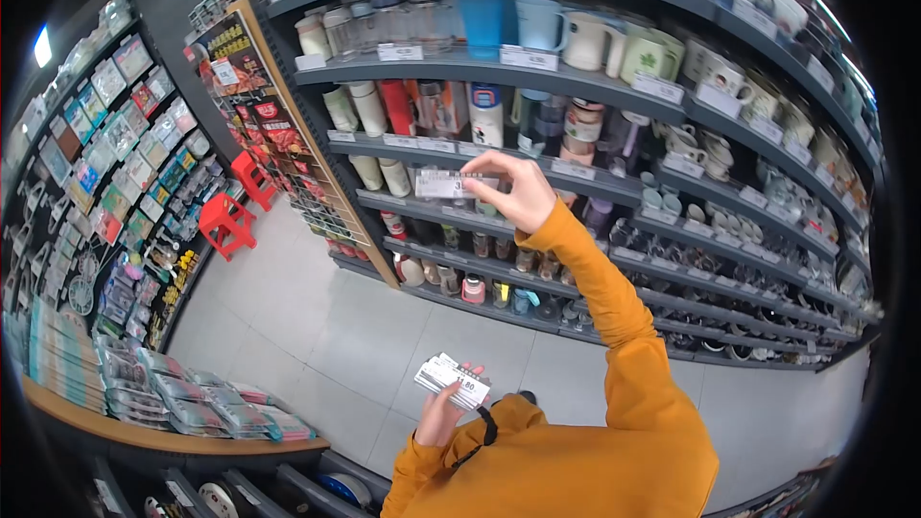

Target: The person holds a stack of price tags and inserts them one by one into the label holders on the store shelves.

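Against tiered shelving (pixel 451 69) stocked with drinkware (pixel 480 24), my right hand (pixel 523 197) is pinching one price card (pixel 436 187) by its end, apparently leaving most print exposed, while my left hand (pixel 436 417) is clasping a card stack (pixel 434 373) below, seemingly to hold it together.

The single wide view looks forward and down from the head, past the near left hand (pixel 438 416) and right hand (pixel 519 194) to shelves (pixel 456 68).

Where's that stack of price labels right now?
In the head view, low near the middle, the stack of price labels is in the left hand.
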